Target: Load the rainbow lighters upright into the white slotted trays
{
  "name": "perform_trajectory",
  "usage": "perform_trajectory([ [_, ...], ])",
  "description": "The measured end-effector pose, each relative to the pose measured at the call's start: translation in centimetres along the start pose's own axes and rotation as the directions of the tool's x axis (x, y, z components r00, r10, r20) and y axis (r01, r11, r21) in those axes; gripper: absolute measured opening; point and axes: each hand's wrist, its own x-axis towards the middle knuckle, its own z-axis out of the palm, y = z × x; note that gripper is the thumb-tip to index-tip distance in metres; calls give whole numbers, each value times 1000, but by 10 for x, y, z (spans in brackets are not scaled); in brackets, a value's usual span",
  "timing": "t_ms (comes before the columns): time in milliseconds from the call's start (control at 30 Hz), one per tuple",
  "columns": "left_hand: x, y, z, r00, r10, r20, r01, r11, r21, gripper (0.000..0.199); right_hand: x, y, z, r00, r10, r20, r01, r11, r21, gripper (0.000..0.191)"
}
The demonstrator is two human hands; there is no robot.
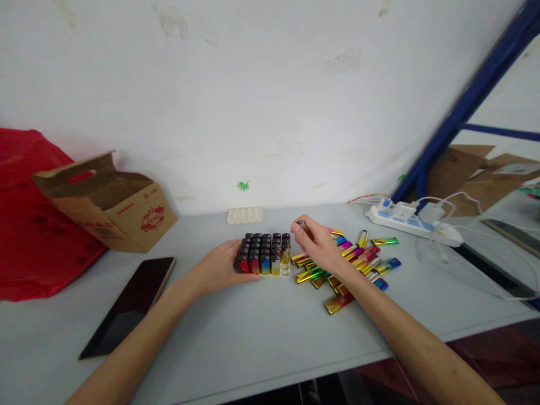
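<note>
Rows of lighters (265,264) stand upright in a pale holder (286,271), black tops up, with coloured bodies facing me. At its front right corner a slot shows no lighter. My left hand (225,261) grips the left side of this block, thumb along the front edge. Just right of the block and slightly above the table, my right hand (314,242) is closed around a lighter (300,223); only its dark tip shows, the rest hidden by the fingers. Beneath and beside my right forearm lies a loose pile of shiny, multicoloured lighters (310,274).
A second pale slotted holder (244,215) lies by the wall. On the left are a dark tablet (129,306), an open cardboard box (139,219) and a red bag (37,225). A white power strip (415,225) with cables sits at right, near a blue metal frame (459,112).
</note>
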Motion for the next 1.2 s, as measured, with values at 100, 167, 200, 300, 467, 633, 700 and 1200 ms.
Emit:
perform_trajectory([
  [100,0,0,0,999,-31,15,31,999,18,63,-1,-9,-6,997,-67,45,67,998,4,45],
  [167,0,1,0,1000,-25,15,24,1000,19,62,-2,-15,-9,986,-164,39,165,986,-24,47],
  [200,0,1,0,1000,-16,13,15,1000,14,61,-2,-17,-10,977,-210,37,211,977,-40,47],
  [300,-1,1,0,1000,8,-8,-8,1000,4,61,-2,-19,-10,963,-250,96,257,964,-65,41],
  [467,-1,0,0,1000,22,-6,-22,1000,8,62,-3,-10,-6,944,-170,283,200,977,-79,25],
  [633,0,1,0,1000,26,4,-26,1000,11,62,-3,-7,-11,934,-153,322,190,978,-87,18],
  [700,0,2,-1,1000,21,-2,-21,1000,6,64,-2,-6,-13,928,-152,340,189,979,-77,18],
  [1200,0,6,-2,1000,24,17,-24,1000,10,59,8,10,-50,966,-90,244,180,909,-377,26],
])
